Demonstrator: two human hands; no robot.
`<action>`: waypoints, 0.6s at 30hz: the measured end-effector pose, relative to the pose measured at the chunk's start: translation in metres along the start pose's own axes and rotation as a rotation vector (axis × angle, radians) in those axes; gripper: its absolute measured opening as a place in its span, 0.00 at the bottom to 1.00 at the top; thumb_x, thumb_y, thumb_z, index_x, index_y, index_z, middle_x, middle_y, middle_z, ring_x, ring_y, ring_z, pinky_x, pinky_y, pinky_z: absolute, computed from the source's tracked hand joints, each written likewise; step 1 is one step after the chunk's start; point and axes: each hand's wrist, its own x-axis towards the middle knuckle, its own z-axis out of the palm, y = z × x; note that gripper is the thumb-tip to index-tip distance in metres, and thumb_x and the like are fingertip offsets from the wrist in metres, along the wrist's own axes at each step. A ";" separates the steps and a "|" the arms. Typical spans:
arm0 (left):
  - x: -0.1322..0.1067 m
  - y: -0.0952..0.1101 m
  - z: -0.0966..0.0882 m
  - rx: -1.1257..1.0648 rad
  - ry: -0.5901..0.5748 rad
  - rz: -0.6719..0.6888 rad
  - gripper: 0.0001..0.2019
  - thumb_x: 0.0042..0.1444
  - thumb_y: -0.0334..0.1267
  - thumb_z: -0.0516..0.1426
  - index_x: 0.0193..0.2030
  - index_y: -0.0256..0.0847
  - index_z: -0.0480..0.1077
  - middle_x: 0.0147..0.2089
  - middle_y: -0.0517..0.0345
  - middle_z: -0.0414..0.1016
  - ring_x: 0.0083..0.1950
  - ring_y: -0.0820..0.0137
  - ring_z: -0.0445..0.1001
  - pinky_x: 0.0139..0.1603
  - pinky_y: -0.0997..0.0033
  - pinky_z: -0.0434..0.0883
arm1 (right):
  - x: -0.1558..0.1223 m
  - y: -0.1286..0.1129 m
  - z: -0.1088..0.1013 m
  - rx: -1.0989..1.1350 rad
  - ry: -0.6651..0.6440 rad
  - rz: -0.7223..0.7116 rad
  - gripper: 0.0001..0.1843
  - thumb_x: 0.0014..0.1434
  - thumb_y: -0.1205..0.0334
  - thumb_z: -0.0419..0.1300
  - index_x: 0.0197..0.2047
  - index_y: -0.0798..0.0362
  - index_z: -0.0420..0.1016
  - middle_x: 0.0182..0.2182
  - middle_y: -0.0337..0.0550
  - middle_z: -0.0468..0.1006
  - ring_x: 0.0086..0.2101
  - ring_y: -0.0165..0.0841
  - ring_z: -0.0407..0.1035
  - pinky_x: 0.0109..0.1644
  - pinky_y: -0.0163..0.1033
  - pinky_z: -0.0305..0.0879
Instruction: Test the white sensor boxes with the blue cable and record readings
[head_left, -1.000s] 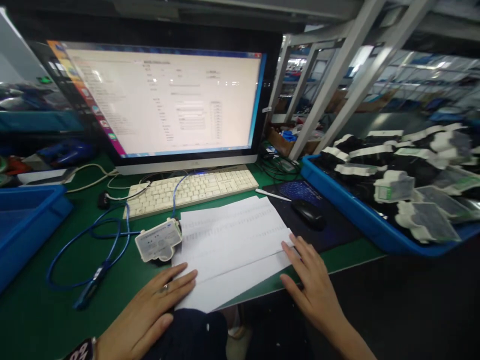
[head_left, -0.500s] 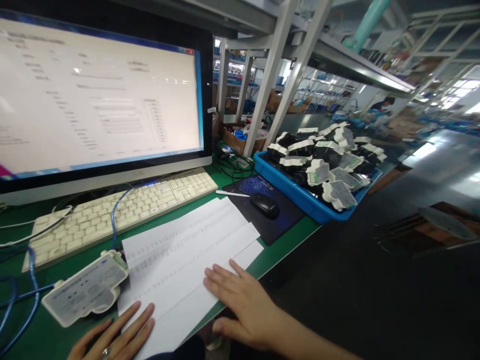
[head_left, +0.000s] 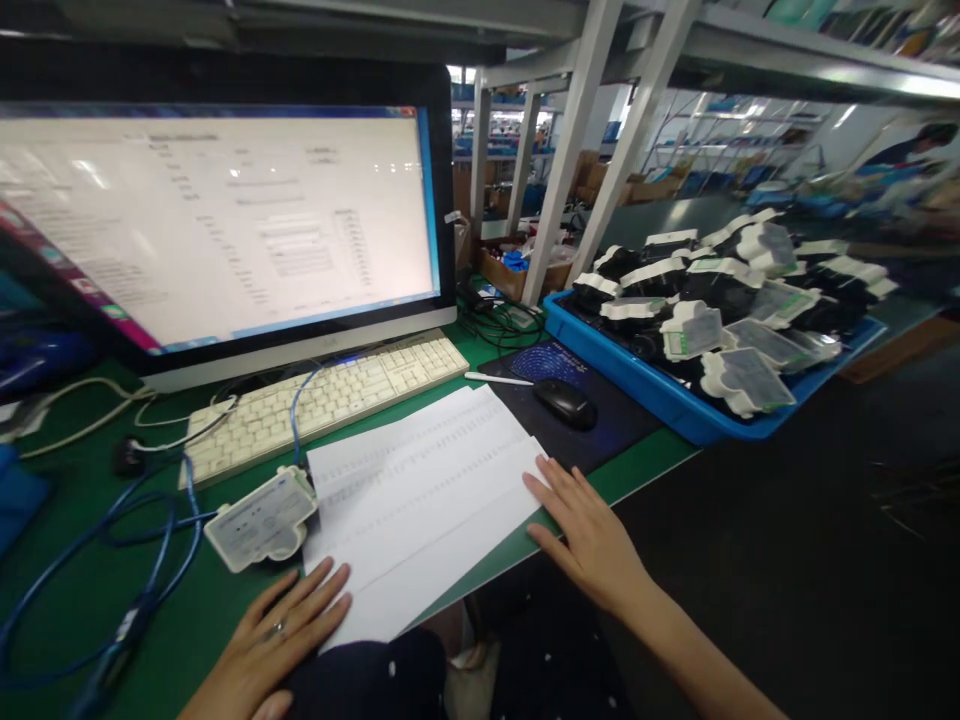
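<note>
A stack of white printed sheets (head_left: 420, 500) lies on the green bench mat in front of me. My left hand (head_left: 277, 630), a ring on one finger, rests flat with fingers spread at the sheets' near left corner. My right hand (head_left: 585, 535) lies open at the sheets' right edge, fingertips touching the paper. A white flat device (head_left: 259, 518) on a blue cable (head_left: 150, 560) sits just left of the sheets. Neither hand holds anything.
A cream keyboard (head_left: 322, 400) and a lit monitor (head_left: 217, 220) stand behind the sheets. A black mouse (head_left: 564, 402) and a white pen (head_left: 496, 379) sit on a dark pad (head_left: 600, 430). A blue tray (head_left: 660, 400) of black-and-white devices is at right. Shelf posts (head_left: 570, 150) rise behind.
The view swung right and then partly back left. My right hand shifted from on top of the sheets to their right edge. My left hand stayed at the near left corner.
</note>
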 end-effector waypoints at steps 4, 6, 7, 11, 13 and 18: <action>0.001 0.008 -0.015 0.047 0.043 -0.119 0.20 0.63 0.49 0.41 0.54 0.54 0.68 0.61 0.60 0.65 0.61 0.64 0.64 0.60 0.58 0.63 | -0.001 0.002 0.006 0.022 0.069 -0.017 0.29 0.61 0.47 0.51 0.60 0.53 0.62 0.61 0.54 0.60 0.60 0.44 0.54 0.60 0.56 0.56; 0.011 0.017 -0.025 0.094 0.034 -0.167 0.16 0.61 0.48 0.47 0.46 0.52 0.73 0.54 0.61 0.73 0.54 0.65 0.71 0.55 0.65 0.69 | -0.001 0.002 0.005 0.055 0.084 -0.031 0.30 0.61 0.47 0.52 0.62 0.53 0.59 0.61 0.54 0.59 0.60 0.45 0.53 0.60 0.57 0.55; 0.020 0.023 -0.029 0.112 0.039 -0.181 0.14 0.60 0.48 0.49 0.45 0.51 0.74 0.50 0.61 0.76 0.51 0.66 0.74 0.52 0.67 0.71 | -0.002 0.001 0.003 0.088 0.106 -0.031 0.30 0.61 0.48 0.51 0.63 0.52 0.57 0.62 0.53 0.58 0.61 0.44 0.53 0.61 0.58 0.54; 0.077 0.054 -0.033 0.170 0.033 -0.223 0.20 0.56 0.45 0.54 0.54 0.44 0.66 0.55 0.51 0.72 0.53 0.61 0.72 0.53 0.61 0.70 | -0.007 -0.010 -0.003 0.279 0.372 0.101 0.25 0.63 0.59 0.49 0.63 0.47 0.54 0.62 0.50 0.57 0.61 0.42 0.53 0.61 0.55 0.55; 0.109 0.066 -0.028 0.210 -0.081 -0.279 0.28 0.49 0.41 0.60 0.57 0.37 0.62 0.59 0.44 0.67 0.58 0.57 0.67 0.57 0.57 0.66 | -0.011 -0.017 -0.005 0.370 0.504 0.221 0.25 0.62 0.61 0.49 0.62 0.47 0.55 0.62 0.48 0.58 0.59 0.41 0.55 0.59 0.53 0.58; 0.163 0.069 -0.019 0.194 -0.316 -0.414 0.27 0.39 0.42 0.64 0.47 0.35 0.66 0.45 0.46 0.74 0.45 0.57 0.73 0.44 0.63 0.69 | -0.023 -0.021 -0.003 0.486 0.552 0.335 0.24 0.62 0.62 0.51 0.61 0.47 0.58 0.59 0.47 0.62 0.57 0.40 0.59 0.58 0.49 0.62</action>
